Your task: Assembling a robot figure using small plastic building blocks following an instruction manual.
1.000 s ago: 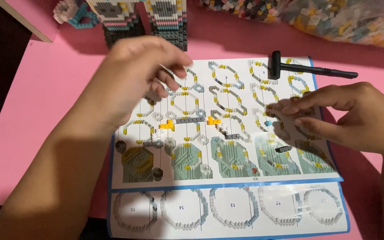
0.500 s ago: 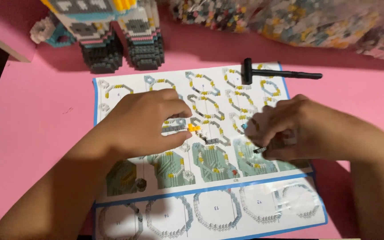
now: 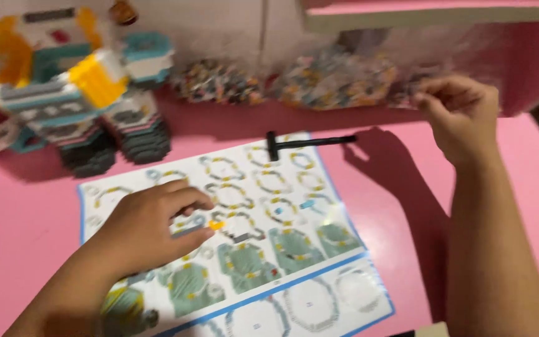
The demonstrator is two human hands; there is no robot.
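Left hand [image 3: 151, 228] lay on the sheet [image 3: 238, 231], fingers curled and pinching a small grey curved piece [image 3: 189, 226] between thumb and forefinger. The piece sat on the middle-left part of the sheet, just left of a tiny orange brick [image 3: 217, 224] and a short grey-and-dark chain of bricks [image 3: 241, 236], which lay loose on the printed diagrams. Whether the piece touched the orange brick, I couldn't tell; the frame was blurred.

Right hand [image 3: 460, 115] was up at the far right, well apart from the sheet, fingertips bunched against the clear bag [image 3: 338, 81] of mixed small bricks. It looked like a pinch on the bag's edge, but blur hid whether it really gripped, so I couldn't tell. Forearm ran down the right side of the frame, over the pink table [image 3: 26, 218].

The sheet lay flat on the table, tilted a bit, blue-edged, covered with ring-shaped build diagrams. A black hammer-like tool [image 3: 301, 142] lay across its top edge, head on the paper, handle pointing right onto the table.

A second bag [image 3: 219, 81] of bricks sat beside the first, both against the back wall. A block figure [image 3: 76, 87] in yellow, teal, white and dark grey stood at far left, behind the sheet's top-left corner and clear of both hands.
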